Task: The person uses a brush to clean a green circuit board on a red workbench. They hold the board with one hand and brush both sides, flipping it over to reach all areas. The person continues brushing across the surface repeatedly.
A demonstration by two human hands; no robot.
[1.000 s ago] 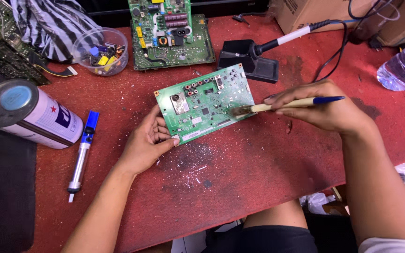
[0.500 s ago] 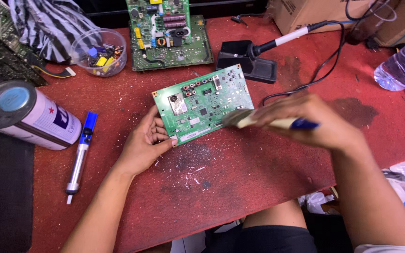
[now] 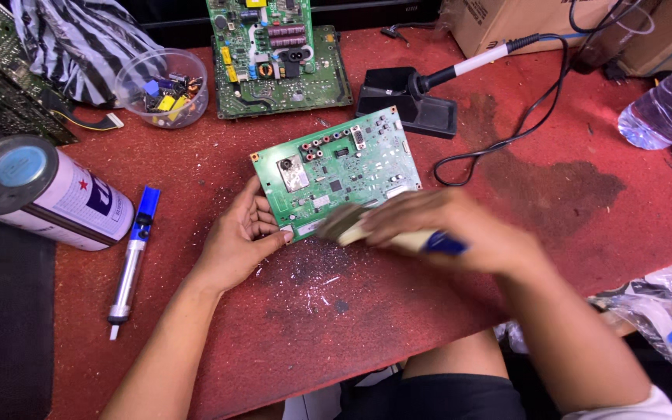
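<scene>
Sweeping leftward, right hand [image 3: 445, 225] drags brush [image 3: 386, 232] across circuit board [image 3: 336, 167]

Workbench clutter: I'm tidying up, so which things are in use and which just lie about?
In use: green circuit board, steadied by left hand; brush in right hand.
Lying about: spray can, desoldering pump, parts bowl, second board, water bottle.

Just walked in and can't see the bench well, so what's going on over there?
A person sits at a red table. Their left hand steadies a green circuit board by its lower edge, while the right hand sweeps a brush across the board's near edge, blurred in motion. White specks lie on the table just below.
</scene>
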